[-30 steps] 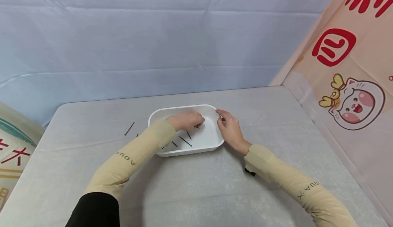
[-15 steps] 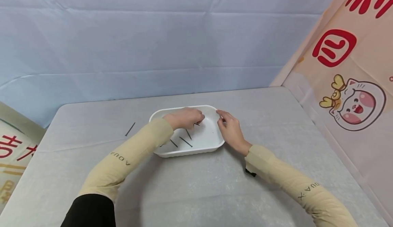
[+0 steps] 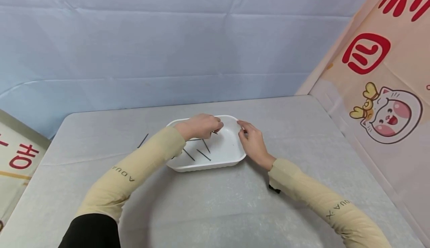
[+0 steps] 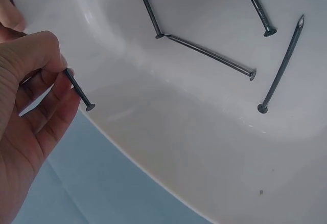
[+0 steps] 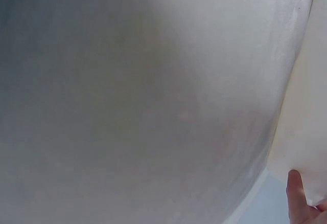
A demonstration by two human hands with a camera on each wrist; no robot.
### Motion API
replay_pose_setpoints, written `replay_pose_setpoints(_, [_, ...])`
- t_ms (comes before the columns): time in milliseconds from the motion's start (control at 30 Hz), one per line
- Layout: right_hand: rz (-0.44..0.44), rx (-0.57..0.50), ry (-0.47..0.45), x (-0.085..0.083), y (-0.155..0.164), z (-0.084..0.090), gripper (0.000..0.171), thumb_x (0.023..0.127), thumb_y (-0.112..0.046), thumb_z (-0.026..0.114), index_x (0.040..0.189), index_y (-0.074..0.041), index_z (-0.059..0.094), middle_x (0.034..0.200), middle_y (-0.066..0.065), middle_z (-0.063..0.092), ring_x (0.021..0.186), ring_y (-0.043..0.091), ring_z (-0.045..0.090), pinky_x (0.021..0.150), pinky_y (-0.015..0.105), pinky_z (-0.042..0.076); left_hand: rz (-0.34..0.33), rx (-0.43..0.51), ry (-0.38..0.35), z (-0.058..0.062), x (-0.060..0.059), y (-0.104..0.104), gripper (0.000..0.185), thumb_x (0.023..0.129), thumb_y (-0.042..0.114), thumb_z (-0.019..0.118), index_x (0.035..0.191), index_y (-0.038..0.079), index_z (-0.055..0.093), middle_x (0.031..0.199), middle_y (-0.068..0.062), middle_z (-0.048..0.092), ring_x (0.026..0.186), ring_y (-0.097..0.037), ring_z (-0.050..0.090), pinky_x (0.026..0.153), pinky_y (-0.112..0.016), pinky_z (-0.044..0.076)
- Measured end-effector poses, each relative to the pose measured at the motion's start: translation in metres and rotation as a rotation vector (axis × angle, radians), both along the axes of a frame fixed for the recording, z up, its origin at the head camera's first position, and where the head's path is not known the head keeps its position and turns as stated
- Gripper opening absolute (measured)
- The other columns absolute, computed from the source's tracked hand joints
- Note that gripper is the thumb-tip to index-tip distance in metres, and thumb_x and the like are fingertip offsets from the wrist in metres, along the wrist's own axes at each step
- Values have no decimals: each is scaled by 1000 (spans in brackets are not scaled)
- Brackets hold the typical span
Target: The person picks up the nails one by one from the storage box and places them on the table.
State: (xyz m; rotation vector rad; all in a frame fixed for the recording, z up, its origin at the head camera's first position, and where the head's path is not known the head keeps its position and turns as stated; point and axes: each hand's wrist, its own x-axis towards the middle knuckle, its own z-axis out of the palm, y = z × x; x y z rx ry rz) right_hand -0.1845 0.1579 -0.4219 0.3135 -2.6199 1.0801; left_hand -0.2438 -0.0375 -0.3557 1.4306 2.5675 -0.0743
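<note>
A white tray (image 3: pixel 228 163) stands on the grey-covered table with several loose nails lying inside it. Over the tray's far part, my left hand (image 3: pixel 201 125) pinches a nail (image 4: pixel 79 90) between thumb and fingers; its flat head sticks out and its tip shows past the fingers. Among the nails lying in the tray are one slanting nail (image 3: pixel 203 154) near the front and another nail (image 4: pixel 212 56) touching a neighbour's head. My right hand (image 3: pixel 254 143) holds the tray's right rim, one finger (image 5: pixel 295 193) straight along the outer wall.
A single nail (image 3: pixel 143 140) lies on the table (image 3: pixel 208 207) left of the tray, partly behind the left sleeve. A pale cloth wall (image 3: pixel 188 46) rises behind the table. A printed banner (image 3: pixel 379 102) borders the right side.
My left hand has lifted slightly and drawn a little to the left and back, carrying the pinched nail. More of the lying nails now show. The right hand stays on the rim.
</note>
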Motion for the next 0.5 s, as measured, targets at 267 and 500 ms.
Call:
replay_pose_setpoints(267, [5,3,-3,1,0,0,35,90,-7,43,123,-2,54,124,14,55,92,25,61,74,35,53,-10,13,-2,5,5,-4,21,78,-10,52,88,6,60,78,1,51,69,-15,46,63,-26,41])
replay_pose_setpoints(500, [11,-1,4,0,1,-1,35,91,-7,43,123,-2,55,124,14,55,92,25,62,72,36,53,-29,38,-7,12,13,-7,20,77,-10,54,87,7,59,79,2,52,69,-13,48,63,-25,42])
